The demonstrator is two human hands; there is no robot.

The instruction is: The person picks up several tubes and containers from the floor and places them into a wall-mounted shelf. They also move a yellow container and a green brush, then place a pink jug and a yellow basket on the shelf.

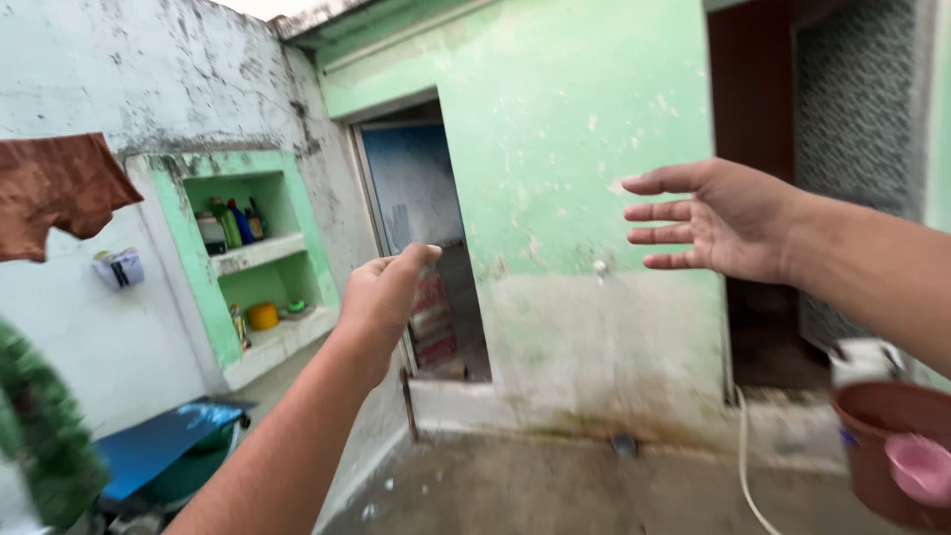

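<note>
My left hand [384,295] is raised in front of me, fingers loosely curled together, with nothing visible in it. It hangs in the air before a dark doorway [421,248]. My right hand [715,218] is held up at the right, palm turned left, fingers spread and empty. It is in front of a green painted wall [555,129]. Neither hand touches anything.
A wall niche [253,267] at the left holds bottles and a yellow pot. A brown cloth [54,188] hangs at the far left. A blue-covered tub [163,446] stands at the lower left. A brown bucket [877,446] with a pink scoop sits at the lower right.
</note>
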